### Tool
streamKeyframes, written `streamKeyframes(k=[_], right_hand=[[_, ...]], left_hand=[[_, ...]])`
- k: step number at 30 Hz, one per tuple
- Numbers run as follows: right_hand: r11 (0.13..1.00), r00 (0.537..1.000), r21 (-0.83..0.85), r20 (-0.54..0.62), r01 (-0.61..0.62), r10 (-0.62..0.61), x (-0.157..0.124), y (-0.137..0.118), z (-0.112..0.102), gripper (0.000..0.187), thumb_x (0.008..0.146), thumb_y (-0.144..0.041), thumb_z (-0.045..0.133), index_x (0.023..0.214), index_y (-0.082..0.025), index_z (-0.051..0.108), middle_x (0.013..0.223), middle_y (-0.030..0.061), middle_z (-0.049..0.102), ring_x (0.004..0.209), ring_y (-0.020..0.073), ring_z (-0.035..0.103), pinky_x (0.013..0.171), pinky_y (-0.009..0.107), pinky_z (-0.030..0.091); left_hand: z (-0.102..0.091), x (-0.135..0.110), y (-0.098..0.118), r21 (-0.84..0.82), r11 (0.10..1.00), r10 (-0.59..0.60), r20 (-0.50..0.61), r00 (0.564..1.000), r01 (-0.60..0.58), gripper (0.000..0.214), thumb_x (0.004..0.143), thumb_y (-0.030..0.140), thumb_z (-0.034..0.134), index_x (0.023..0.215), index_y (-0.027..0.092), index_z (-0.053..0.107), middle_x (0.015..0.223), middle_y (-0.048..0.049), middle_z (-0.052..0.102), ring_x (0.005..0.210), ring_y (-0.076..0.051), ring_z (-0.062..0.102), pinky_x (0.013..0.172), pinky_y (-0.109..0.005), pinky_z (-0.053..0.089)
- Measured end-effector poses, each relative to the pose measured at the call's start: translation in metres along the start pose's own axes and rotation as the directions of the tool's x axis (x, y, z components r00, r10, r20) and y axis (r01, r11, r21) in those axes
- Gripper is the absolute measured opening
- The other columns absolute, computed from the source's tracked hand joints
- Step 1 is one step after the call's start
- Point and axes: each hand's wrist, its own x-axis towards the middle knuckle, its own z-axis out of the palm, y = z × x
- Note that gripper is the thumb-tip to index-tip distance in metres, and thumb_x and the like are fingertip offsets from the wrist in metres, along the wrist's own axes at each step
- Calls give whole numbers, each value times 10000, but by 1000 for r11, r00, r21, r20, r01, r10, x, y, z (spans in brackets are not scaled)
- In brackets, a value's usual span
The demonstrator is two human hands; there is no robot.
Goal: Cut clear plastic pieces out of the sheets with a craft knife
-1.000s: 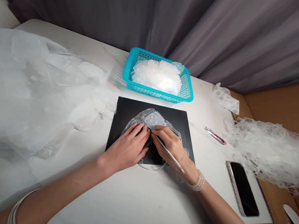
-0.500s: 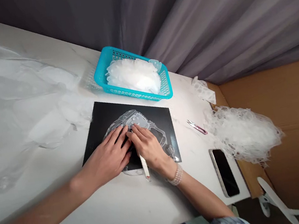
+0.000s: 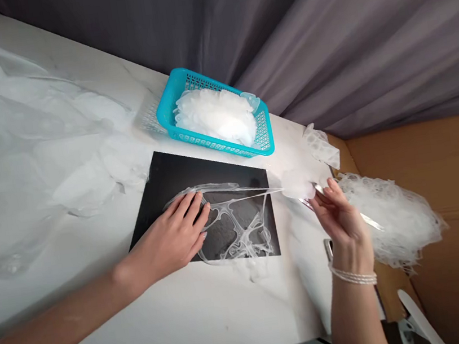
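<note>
My left hand [image 3: 173, 231] lies flat with fingers stretched over a clear film sheet with cut-out openings [image 3: 238, 230], pressing it on a black mat [image 3: 170, 172]. To the right, my right hand [image 3: 340, 213] is closed at the fingertips on a frosted translucent piece [image 3: 297, 184], raised off the mat. Thin strands of film stretch taut from this piece back toward my left hand. A slim, light-coloured tool [image 3: 372, 222] also passes through my right hand; its exact kind is unclear. Small snips [image 3: 306, 203] lie partly hidden behind the piece and hand.
Behind the mat stands a turquoise basket [image 3: 217, 143] full of translucent pieces. Plastic sheets [image 3: 48, 157] cover the table's left side. At right are a tangled heap of film scraps [image 3: 402, 216], a crumpled scrap [image 3: 322, 147] and a phone [image 3: 329, 250], mostly hidden by my wrist.
My right hand has moved right, off the mat, pulling the translucent piece away and stretching the film. My left hand stays on the mat. The view has shifted slightly.
</note>
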Motion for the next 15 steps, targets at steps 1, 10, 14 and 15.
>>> streamKeyframes(k=[1, 10, 14, 15], right_hand=[[999, 1000, 36, 23, 0, -1, -13, 0, 9, 305, 675, -120, 765, 950, -216, 676, 698, -38, 709, 751, 136, 739, 880, 336, 623], [809, 700, -293, 687, 510, -193, -140, 3, 103, 247, 957, -427, 597, 1136, -352, 749, 1110, 16, 769, 1046, 247, 720, 923, 420, 591], [811, 660, -331, 746, 483, -89, -146, 1, 94, 664, 938, -749, 285, 1267, -341, 693, 1113, 42, 768, 1054, 301, 713, 897, 463, 580], [812, 705, -350, 702, 467, -104, -142, 1, 91, 744, 920, -783, 219, 1264, -324, 693, 1053, 57, 778, 1032, 303, 717, 884, 464, 577]], left_hand=[[-3, 2, 0, -48, 999, -8, -13, 1000, 7, 469, 1000, 276, 412, 1377, 36, 553, 1466, -270, 488, 1386, -411, 427, 1119, -565, 387], [-48, 39, 8, -851, -306, -281, 510, 813, 428, 710, 924, 696, 399, 1281, 125, 622, 1095, -168, 724, 999, -299, 692, 851, -431, 568], [-44, 39, 4, -630, -672, -147, 629, 763, 390, 550, 888, 522, 619, 1284, 139, 614, 1170, -170, 718, 1002, -280, 711, 873, -412, 578], [-42, 37, 3, -637, -665, -160, 631, 759, 389, 500, 866, 428, 679, 1275, 147, 621, 1172, -161, 722, 1010, -279, 714, 900, -417, 572]])
